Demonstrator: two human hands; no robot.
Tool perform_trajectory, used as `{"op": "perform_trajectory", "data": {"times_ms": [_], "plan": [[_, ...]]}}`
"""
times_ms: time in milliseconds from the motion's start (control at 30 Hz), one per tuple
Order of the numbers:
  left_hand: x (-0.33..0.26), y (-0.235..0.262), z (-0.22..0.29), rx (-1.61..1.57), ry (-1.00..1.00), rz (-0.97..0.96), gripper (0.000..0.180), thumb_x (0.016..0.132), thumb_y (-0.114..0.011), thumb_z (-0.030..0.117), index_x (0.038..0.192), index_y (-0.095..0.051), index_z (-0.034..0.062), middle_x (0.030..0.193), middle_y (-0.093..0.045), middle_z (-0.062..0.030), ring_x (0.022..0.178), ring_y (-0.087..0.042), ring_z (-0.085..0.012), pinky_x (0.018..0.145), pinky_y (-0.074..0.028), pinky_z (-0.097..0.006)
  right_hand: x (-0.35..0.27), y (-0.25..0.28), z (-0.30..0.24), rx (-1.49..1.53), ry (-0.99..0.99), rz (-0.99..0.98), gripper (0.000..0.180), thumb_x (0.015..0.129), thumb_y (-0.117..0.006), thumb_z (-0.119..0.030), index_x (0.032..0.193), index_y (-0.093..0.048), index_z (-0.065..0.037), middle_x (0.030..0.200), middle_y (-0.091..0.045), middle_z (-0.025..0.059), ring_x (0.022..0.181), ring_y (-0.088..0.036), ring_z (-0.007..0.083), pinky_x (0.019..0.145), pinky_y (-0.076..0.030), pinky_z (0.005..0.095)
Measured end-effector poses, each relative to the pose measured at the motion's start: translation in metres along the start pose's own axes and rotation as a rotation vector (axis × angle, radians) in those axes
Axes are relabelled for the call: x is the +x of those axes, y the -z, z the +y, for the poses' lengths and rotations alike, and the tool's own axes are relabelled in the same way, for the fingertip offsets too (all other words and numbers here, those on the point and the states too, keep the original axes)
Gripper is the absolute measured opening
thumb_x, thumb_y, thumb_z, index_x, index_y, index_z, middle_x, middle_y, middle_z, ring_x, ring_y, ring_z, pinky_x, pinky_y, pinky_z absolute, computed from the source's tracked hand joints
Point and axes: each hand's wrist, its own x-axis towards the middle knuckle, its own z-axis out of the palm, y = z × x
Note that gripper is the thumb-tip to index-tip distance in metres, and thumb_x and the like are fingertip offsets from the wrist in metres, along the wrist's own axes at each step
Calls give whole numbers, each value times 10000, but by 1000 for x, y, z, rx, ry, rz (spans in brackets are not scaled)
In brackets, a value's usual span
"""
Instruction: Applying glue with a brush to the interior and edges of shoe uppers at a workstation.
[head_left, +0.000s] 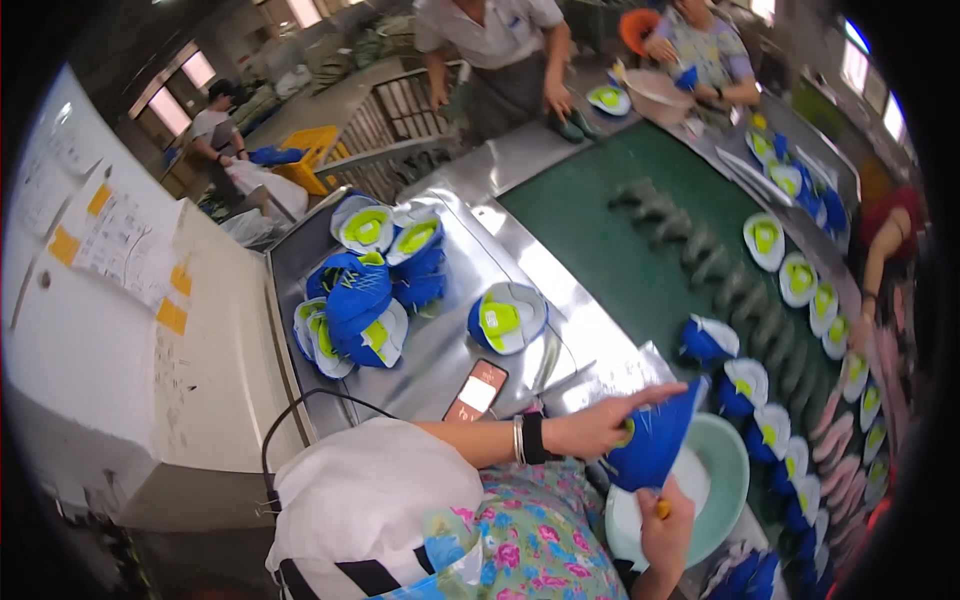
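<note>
Over the pale green bowl (pixel 730 470), the left hand (pixel 590 430) grips the blue shoe upper (pixel 655 440) steady, presumably so the right hand (pixel 665 520), closed around a small brush handle (pixel 661 508), can coat it.

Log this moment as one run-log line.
left hand: holds blue shoe upper | right hand: grips small tool, tip hidden | below: pale green bowl | near: phone on steel table

Phone (pixel 476 391) on steel table (pixel 560 345)
</note>
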Motion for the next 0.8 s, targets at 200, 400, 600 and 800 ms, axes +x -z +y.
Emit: {"op": "perform_trajectory", "data": {"times_ms": [200,400,600,800], "plan": [[-54,-29,-4,-388,520,28,621,882,-643,104,1429,-358,30,1336,-518,-88,1195,-515,-161,1036,-403,-320,-12,41,130,169,-201,634,288,936,-588,-250,892,-685,17,832,-666,126,772,-618,215,709,-460,306],[-66,-7,-10,-12,769,-613,611,853,-665,95,1392,-400,-18,1340,-520,-77,1207,-472,-142,1036,-366,-305,-36,32,223,-64,-458,687,210,819,-693,-232,851,-722,-26,735,-671,170,680,-651,275,653,-501,343],[-58,-21,-16,-231,817,-75,662,859,-628,67,1421,-280,21,1403,-380,-91,1299,-347,-172,1089,-283,-317,-46,32,224,-175,-399,747,166,769,-713,-173,846,-725,-27,788,-680,186,716,-661,332,693,-524,377],[-37,-40,-59,-567,726,180,521,903,-589,51,1384,-388,56,1319,-510,-86,1187,-505,-185,1011,-415,-330,-60,53,198,-143,-448,761,182,783,-726,-173,893,-724,-28,788,-690,163,682,-670,271,662,-520,329]]}}
